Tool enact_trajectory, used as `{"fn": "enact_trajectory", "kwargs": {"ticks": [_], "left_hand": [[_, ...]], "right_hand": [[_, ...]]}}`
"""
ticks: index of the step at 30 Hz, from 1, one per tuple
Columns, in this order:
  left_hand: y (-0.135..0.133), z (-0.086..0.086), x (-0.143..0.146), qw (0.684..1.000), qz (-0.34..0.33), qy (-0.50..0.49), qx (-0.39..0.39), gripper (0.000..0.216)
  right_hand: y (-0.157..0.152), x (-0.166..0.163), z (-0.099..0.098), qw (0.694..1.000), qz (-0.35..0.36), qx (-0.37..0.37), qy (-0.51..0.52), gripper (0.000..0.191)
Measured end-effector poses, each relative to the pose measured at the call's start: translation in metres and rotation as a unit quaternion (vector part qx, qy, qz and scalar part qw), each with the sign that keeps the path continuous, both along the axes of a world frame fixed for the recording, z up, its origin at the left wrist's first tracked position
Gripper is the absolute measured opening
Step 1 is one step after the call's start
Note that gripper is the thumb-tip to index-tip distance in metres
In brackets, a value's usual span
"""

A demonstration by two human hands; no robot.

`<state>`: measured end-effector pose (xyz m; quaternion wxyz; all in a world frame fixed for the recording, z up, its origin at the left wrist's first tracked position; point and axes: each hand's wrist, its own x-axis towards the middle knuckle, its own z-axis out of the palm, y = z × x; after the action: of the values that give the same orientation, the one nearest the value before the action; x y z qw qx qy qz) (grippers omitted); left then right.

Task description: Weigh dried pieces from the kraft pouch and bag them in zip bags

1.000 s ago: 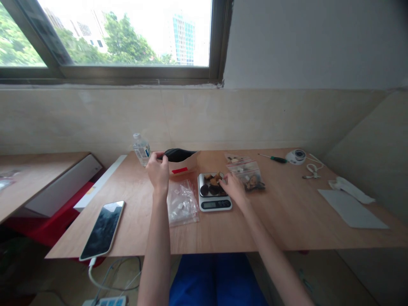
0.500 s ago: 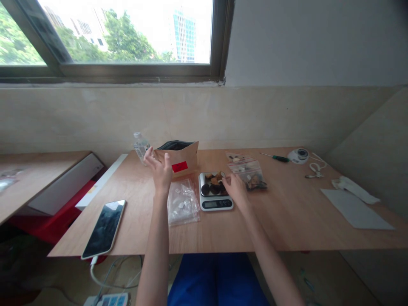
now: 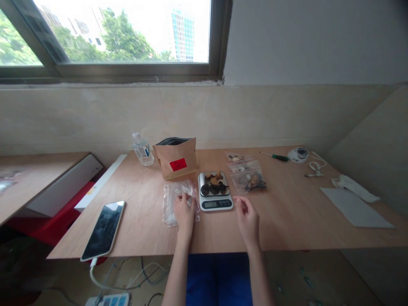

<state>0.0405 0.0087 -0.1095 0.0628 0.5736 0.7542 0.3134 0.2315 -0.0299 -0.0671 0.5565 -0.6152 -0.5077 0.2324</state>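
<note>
My left hand rests on a stack of clear zip bags left of a small digital scale, its fingers curled onto the plastic. On the scale's pan lie several dark and tan pieces. My right hand hovers just right of the scale, fingers loosely curled, holding nothing that I can see. A brown paper pouch with a red label stands upright behind the clear bags. Filled zip bags lie right of the scale.
A water bottle stands left of the pouch. A phone on a cable lies near the desk's left front edge. A green screwdriver, a white round device, white cloth and a paper sheet lie at the right.
My left hand let go of the brown pouch, which now stands upright, and came down onto the clear bags. My right hand drew back from the scale's pan toward me.
</note>
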Motion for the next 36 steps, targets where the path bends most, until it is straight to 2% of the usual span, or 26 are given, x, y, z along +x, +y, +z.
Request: {"fn": "enact_trajectory", "kwargs": {"ticks": [5,11,20,22,28,30,32,34,36], "left_hand": [[0.000,0.008,-0.001,0.999,-0.002,0.010,-0.042,0.017],[0.004,0.007,-0.002,0.994,0.005,0.043,-0.096,0.027],[0.000,0.018,0.009,0.989,0.014,0.113,-0.099,0.033],[0.002,0.021,0.009,0.991,0.015,0.085,-0.102,0.028],[0.003,0.028,-0.010,0.993,-0.029,-0.084,-0.073,0.017],[-0.004,0.038,-0.011,0.993,-0.030,-0.114,-0.031,0.020],[-0.015,0.053,-0.003,0.981,-0.039,-0.177,0.069,0.021],[-0.027,0.069,0.012,0.966,-0.083,-0.213,0.119,0.020],[-0.038,0.082,0.031,0.952,-0.145,-0.234,0.134,0.017]], "right_hand": [[-0.008,-0.005,-0.004,0.999,-0.003,0.006,0.042,0.035],[-0.014,-0.008,-0.001,0.999,0.015,0.017,0.031,0.032],[-0.020,0.002,-0.002,0.999,-0.014,0.026,0.038,0.035],[-0.021,0.006,-0.003,0.999,-0.023,0.026,0.038,0.036],[-0.022,0.011,-0.004,0.999,-0.019,0.019,0.044,0.035],[-0.022,0.005,-0.002,0.998,0.010,0.013,0.056,0.033],[-0.022,-0.006,0.004,0.995,0.053,0.011,0.082,0.031],[-0.024,-0.019,0.012,0.990,0.088,0.018,0.111,0.030],[-0.026,-0.032,0.021,0.984,0.110,0.030,0.137,0.030]]}}
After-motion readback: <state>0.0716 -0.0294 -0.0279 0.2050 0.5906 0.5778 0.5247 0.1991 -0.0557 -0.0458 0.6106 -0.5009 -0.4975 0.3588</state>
